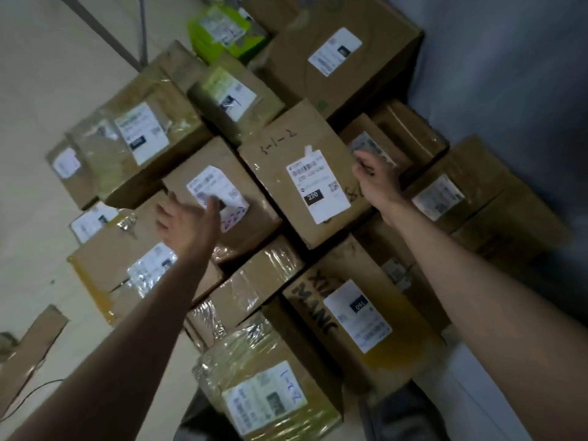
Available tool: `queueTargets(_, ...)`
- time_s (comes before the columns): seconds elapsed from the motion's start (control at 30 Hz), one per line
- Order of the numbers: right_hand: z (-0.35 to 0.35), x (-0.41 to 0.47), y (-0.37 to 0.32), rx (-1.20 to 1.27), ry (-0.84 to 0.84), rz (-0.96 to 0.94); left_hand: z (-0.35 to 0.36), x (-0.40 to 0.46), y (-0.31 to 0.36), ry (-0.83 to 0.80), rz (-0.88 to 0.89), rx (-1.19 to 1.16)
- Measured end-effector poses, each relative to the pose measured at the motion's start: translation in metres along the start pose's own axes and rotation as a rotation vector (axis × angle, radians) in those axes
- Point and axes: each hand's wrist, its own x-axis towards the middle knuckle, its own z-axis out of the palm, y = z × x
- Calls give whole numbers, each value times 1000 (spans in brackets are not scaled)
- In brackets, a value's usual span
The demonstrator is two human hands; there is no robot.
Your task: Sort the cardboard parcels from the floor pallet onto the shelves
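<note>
Left hand (187,222): spread, fingers apart, above a labelled box (219,198).
Right hand (377,176): fingers curled over far edge of middle box (302,173).
Boxes: stacked tight together.

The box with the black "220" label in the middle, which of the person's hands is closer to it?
Right. The right hand rests curled on the far edge of the box with the "220" label. The left hand hovers open over the neighbouring box.

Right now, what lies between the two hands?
In the head view, the parcel labelled 220 lies between the open left hand and the right hand gripping its far edge.
</note>
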Motion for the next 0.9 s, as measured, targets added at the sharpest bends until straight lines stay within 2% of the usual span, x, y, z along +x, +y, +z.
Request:
queueTargets(0.1,10,2,-3,-47,12,24,-6,13,-21,-233,-90,-210)
queueTargets(0.2,27,2,-1,-41,97,40,-1,13,-20,-344,-127,-367)
queueTargets(0.3,38,0,-2,-93,152,36,2,15,-22,-337,-104,-346)
queueTargets(0.47,32,-19,-23,-230,72,109,-17,12,-36,-428,-71,-420)
queueTargets(0.53,39,-50,-31,-210,140,68,-30,3,-53,-377,-70,-444)
queueTargets(0.63,63,-118,-28,-192,239,23,-53,-18,-98,-254,-201,-386)
queueTargets(0.7,80,-167,-19,-230,187,53,-69,-39,-131,-193,-330,-309)
queueTargets(0.8,104,-231,-1,-192,-30,153,-79,-73,-178,-118,-436,-340)
queueTargets(0.83,111,-248,5,-202,-106,180,-78,-82,-189,-168,-469,-418)
queueTargets(0.9,126,-272,15,-246,-236,209,-67,-92,-203,-402,-543,-597)
